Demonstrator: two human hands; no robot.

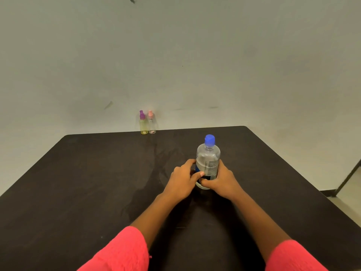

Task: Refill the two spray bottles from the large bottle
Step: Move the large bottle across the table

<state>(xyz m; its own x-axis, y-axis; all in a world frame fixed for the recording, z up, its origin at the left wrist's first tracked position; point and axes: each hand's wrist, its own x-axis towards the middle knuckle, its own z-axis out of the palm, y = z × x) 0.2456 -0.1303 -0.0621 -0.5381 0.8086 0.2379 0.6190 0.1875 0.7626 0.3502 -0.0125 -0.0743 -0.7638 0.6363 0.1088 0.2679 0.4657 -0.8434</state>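
large bottle (208, 155): is standing upright on the table (88, 182), right of centre, well in from the far edge and from the far right corner.
blue cap (209, 139): is sitting on the neck, looking closed; nothing poured yet, I judge.
left hand (182, 179): is wrapping the bottle's left side at label height, thumb lying across the front.
right hand (221, 180): is gripping the right side and lower body, thumb curling in front; both hands are clamping the same bottle, close together, thumbs nearly meeting.
purple-capped spray bottle (143, 125): is standing at the table's far edge, left of that edge's middle, yellowish body, sprayer top on.
pink-capped spray bottle (151, 124): is standing just beside it on the right, clear body; touching or not, cannot tell.
gap: spray bottles are sitting well apart from the large bottle and both hands.
handling, large bottle: probably thin clear plastic giving under a squeeze; fill level is hard to read, so weight is uncertain. Labelled mid-body is looking like the best hold; once uncapped, squeezing is likely pushing liquid out.
handling, spray bottles: are looking small, light, tippy, narrow-necked; likely needing one hand pinning the body while pouring slowly.
table streak: a darker patch is running from the far edge toward the middle; wet or stain, cannot tell.
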